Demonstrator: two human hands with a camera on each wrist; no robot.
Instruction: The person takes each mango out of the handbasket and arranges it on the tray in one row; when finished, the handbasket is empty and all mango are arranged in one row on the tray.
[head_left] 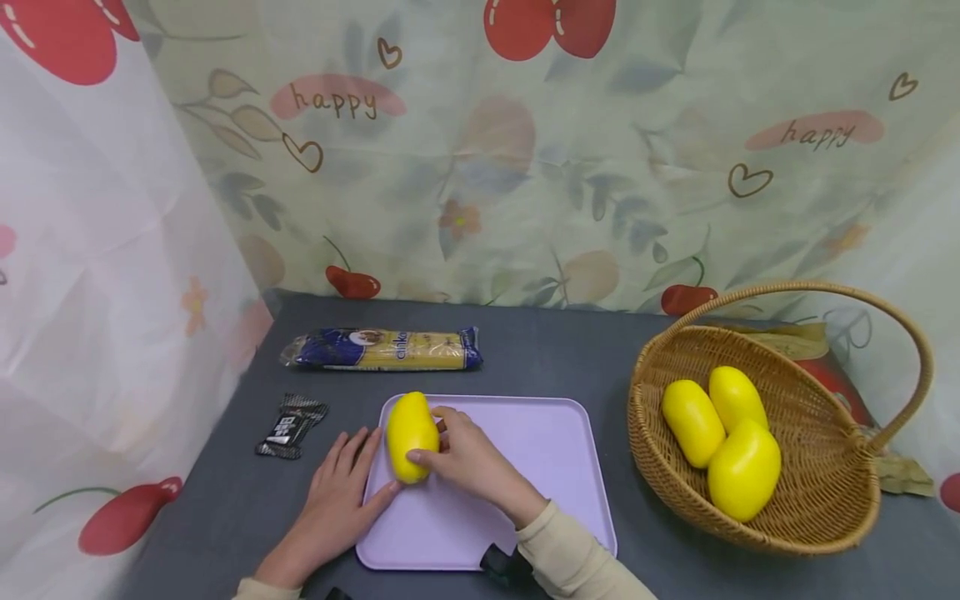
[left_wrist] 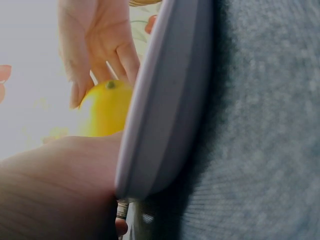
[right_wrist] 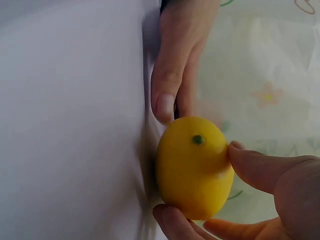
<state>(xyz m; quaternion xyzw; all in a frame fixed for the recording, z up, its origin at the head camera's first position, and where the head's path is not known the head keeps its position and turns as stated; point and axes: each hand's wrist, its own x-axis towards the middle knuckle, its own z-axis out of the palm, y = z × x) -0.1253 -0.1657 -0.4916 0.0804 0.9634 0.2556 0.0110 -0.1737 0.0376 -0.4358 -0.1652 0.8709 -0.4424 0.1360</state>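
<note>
A yellow mango lies at the left end of a lilac tray. My right hand holds it from the right, thumb on the near side and fingertips on the far side. In the right wrist view the mango shows its small green stem end between thumb and fingers. My left hand lies at the tray's left edge with its fingers extended and its thumb over the rim, the tip close to the mango's near end.
A wicker basket with a tall handle stands at the right, holding three more yellow mangoes. Behind the tray lies a pack of pasta. A small black wrapped packet is on the left. Patterned curtains enclose the grey table.
</note>
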